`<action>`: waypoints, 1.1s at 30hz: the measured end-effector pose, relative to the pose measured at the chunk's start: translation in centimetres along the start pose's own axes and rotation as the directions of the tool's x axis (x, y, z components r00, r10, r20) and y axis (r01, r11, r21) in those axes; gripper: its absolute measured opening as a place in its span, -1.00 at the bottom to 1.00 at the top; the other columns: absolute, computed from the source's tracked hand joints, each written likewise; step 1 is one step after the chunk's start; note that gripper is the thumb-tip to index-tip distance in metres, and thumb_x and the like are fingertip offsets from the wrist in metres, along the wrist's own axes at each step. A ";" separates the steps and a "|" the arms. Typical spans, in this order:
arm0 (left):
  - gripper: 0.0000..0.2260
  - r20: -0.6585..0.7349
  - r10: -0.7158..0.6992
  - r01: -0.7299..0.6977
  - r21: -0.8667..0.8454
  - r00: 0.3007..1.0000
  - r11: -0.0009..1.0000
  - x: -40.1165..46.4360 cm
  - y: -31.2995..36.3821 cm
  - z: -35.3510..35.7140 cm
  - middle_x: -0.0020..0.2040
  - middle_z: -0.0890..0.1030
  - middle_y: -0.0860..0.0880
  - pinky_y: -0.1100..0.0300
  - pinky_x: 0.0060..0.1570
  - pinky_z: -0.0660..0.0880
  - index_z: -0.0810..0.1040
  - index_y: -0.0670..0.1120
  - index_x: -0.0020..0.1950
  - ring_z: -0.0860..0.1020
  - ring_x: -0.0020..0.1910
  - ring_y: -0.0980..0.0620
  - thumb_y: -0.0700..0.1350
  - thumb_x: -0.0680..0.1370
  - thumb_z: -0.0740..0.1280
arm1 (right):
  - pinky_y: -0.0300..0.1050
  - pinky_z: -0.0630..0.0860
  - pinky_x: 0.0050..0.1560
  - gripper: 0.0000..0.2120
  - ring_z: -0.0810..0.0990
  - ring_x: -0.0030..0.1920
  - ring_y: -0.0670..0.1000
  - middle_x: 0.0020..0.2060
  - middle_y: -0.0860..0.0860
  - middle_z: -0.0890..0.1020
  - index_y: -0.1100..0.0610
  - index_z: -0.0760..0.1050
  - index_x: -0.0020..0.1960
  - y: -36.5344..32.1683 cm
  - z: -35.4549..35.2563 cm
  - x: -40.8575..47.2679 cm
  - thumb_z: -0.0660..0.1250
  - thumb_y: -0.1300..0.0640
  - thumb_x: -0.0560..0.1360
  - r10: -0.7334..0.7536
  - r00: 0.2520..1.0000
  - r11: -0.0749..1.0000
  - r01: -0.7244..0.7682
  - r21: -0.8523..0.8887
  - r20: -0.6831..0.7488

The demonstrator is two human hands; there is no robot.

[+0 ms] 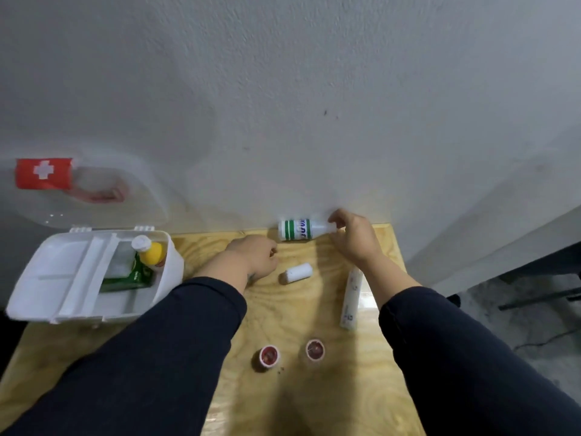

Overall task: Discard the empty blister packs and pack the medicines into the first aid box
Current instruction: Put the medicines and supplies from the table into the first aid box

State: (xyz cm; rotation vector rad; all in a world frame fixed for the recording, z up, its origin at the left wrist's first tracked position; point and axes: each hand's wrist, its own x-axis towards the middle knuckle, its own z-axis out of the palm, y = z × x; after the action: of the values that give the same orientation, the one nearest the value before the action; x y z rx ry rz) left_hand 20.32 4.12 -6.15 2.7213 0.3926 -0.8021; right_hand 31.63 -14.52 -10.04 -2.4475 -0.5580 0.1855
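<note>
A white bottle with green stripes (pixel 298 229) lies on its side at the table's far edge against the wall; my right hand (pixel 353 236) grips its neck end. My left hand (pixel 256 254) rests curled on the wood just left of the bottle, holding nothing I can see. The white first aid box (pixel 59 278) stands open at the left, its lid (pixel 94 196) with a red cross label raised against the wall. Inside lie a yellow bottle with a white cap (pixel 151 251) and a green pack (pixel 132 275). A white roll (pixel 297 273) lies between my hands.
A long white box (pixel 350 298) lies by my right forearm. Two small red-filled round pots (pixel 269 356) (pixel 315 349) stand open near the front of the wooden table (pixel 314 404). The wall borders the far edge. Floor and dark metal legs show at the right.
</note>
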 end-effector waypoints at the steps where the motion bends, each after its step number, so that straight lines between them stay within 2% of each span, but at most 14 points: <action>1: -0.62 -0.004 0.001 -0.001 -0.001 1.000 1.000 -0.2 0.0 -0.1 0.33 0.54 0.03 0.08 0.24 0.49 0.48 0.06 0.37 0.52 0.27 -0.04 0.08 0.57 0.22 | -0.14 0.52 -0.03 -0.75 0.64 -0.06 0.11 -0.08 0.11 0.68 0.19 0.58 0.03 -0.3 -0.5 -0.1 0.40 0.30 0.35 -0.021 1.000 1.000 0.021 0.013 0.000; 4: -0.61 -0.014 0.006 -0.006 -0.011 1.000 1.000 -0.8 0.0 -0.3 0.35 0.53 0.03 0.08 0.25 0.48 0.46 0.07 0.39 0.51 0.29 -0.04 0.09 0.57 0.22 | -0.04 0.61 0.02 -0.77 0.67 -0.05 0.07 -0.12 0.08 0.69 0.17 0.60 0.00 -1.8 -1.8 -0.3 0.42 0.26 0.34 -0.076 0.997 0.996 0.075 0.039 0.029; 7: -0.62 -0.034 0.027 -0.027 -0.005 0.999 1.000 -1.8 0.0 -0.8 0.36 0.52 0.02 0.07 0.26 0.47 0.47 0.06 0.39 0.50 0.30 -0.04 0.07 0.58 0.21 | -0.10 0.61 0.00 -0.86 0.68 -0.08 0.06 -0.16 0.07 0.71 0.17 0.63 -0.09 -4.0 -2.0 -0.4 0.37 0.28 0.38 -0.042 0.999 0.996 0.040 0.085 0.024; 10: -0.63 -0.069 0.054 -0.053 0.026 0.996 0.998 -3.0 -0.6 -1.0 0.33 0.53 0.00 0.08 0.22 0.48 0.47 0.08 0.38 0.51 0.28 -0.06 0.04 0.57 0.19 | -0.12 0.57 -0.07 -0.82 0.67 -0.14 0.11 -0.19 0.11 0.69 0.16 0.61 -0.02 -5.7 -1.0 -1.0 0.35 0.32 0.41 0.088 0.996 0.976 -0.082 0.201 -0.023; 12: -0.64 -0.078 0.072 -0.069 0.038 0.994 0.997 -3.7 -1.4 -0.9 0.30 0.54 -0.02 0.09 0.13 0.50 0.49 0.11 0.35 0.53 0.22 -0.09 0.03 0.56 0.19 | -0.11 0.55 -0.10 -0.78 0.63 -0.15 0.10 -0.16 0.09 0.64 0.15 0.59 0.04 -6.4 -0.1 -1.9 0.39 0.31 0.41 0.176 0.983 0.949 -0.181 0.259 0.042; 14: -0.64 -0.058 0.092 -0.089 0.052 0.994 0.995 -4.3 -2.3 -0.5 0.28 0.55 -0.02 0.09 0.06 0.50 0.49 0.13 0.34 0.54 0.19 -0.10 0.03 0.56 0.18 | -0.21 0.46 -0.15 -0.77 0.58 -0.15 0.03 -0.11 0.09 0.64 0.17 0.61 0.06 -7.0 0.9 -3.1 0.44 0.27 0.41 0.184 0.976 0.955 -0.205 0.216 0.115; 17: -0.64 -0.019 0.095 -0.094 0.046 0.995 0.994 -5.0 -3.3 0.5 0.28 0.55 -0.03 0.05 0.12 0.53 0.48 0.12 0.36 0.54 0.18 -0.10 0.01 0.57 0.18 | -0.25 0.45 -0.20 -0.71 0.56 -0.13 0.00 -0.14 0.03 0.58 0.14 0.60 0.08 -8.2 2.3 -5.0 0.50 0.18 0.37 0.149 0.966 0.975 -0.179 0.133 0.211; 20: -0.59 -0.013 0.104 -0.104 0.026 0.994 0.994 -5.1 -3.9 1.7 0.31 0.52 -0.04 0.04 0.14 0.52 0.43 0.11 0.42 0.53 0.20 -0.10 -0.01 0.56 0.18 | -0.19 0.50 -0.24 -0.60 0.57 -0.17 0.05 -0.13 0.05 0.61 0.13 0.54 0.14 -8.8 3.7 -6.3 0.52 0.19 0.32 0.109 0.949 0.991 -0.126 0.038 0.296; 21: -0.58 -0.012 0.109 -0.109 0.019 0.994 0.994 -5.1 -4.0 2.0 0.32 0.52 -0.04 0.04 0.13 0.51 0.42 0.11 0.42 0.53 0.21 -0.10 -0.02 0.56 0.17 | -0.12 0.51 -0.23 -0.59 0.58 -0.17 0.09 -0.12 0.08 0.65 0.13 0.51 0.14 -8.9 4.2 -6.6 0.50 0.22 0.32 0.097 0.950 0.994 -0.106 0.014 0.297; 24: -0.58 0.011 0.121 -0.121 0.033 0.993 0.992 -5.1 -4.0 2.3 0.35 0.51 -0.03 0.03 0.17 0.49 0.41 0.07 0.44 0.51 0.25 -0.09 0.00 0.57 0.15 | -0.05 0.52 -0.16 -0.61 0.58 -0.17 0.12 -0.12 0.14 0.69 0.10 0.49 0.14 -8.8 5.1 -7.2 0.41 0.27 0.33 0.086 0.970 0.996 -0.091 0.011 0.227; 27: -0.57 0.017 0.130 -0.131 0.048 0.991 0.990 -5.6 -4.0 2.1 0.41 0.47 0.00 0.00 0.25 0.46 0.37 0.06 0.47 0.47 0.32 -0.07 0.01 0.58 0.16 | -0.13 0.50 -0.16 -0.62 0.61 -0.14 0.09 -0.10 0.13 0.70 0.09 0.54 0.16 -8.9 4.6 -7.4 0.42 0.23 0.35 0.129 0.974 0.988 -0.142 0.056 0.189; 30: -0.56 0.014 0.136 -0.137 0.049 0.991 0.989 -6.0 -4.3 1.5 0.42 0.45 0.01 0.03 0.24 0.47 0.35 0.09 0.49 0.47 0.33 -0.07 0.02 0.59 0.15 | -0.25 0.44 -0.21 -0.66 0.56 -0.13 0.01 -0.09 0.10 0.67 0.15 0.61 0.14 -9.5 3.0 -7.0 0.43 0.25 0.36 0.166 0.978 0.980 -0.178 0.092 0.128; 33: -0.55 -0.007 0.138 -0.138 0.048 0.990 0.989 -6.6 -4.8 0.6 0.39 0.48 -0.01 -0.01 0.25 0.48 0.35 0.10 0.48 0.49 0.31 -0.09 0.05 0.58 0.17 | -0.30 0.39 -0.22 -0.73 0.53 -0.14 -0.05 -0.04 0.11 0.69 0.14 0.65 0.06 -11.0 1.2 -6.6 0.40 0.27 0.37 0.139 0.990 0.987 -0.141 0.080 0.031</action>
State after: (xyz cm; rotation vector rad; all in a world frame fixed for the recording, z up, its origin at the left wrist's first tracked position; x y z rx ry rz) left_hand 13.09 7.16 -3.77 2.7616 0.1863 -0.7696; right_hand 21.53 -8.79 -4.46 -2.4077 -0.3810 0.2911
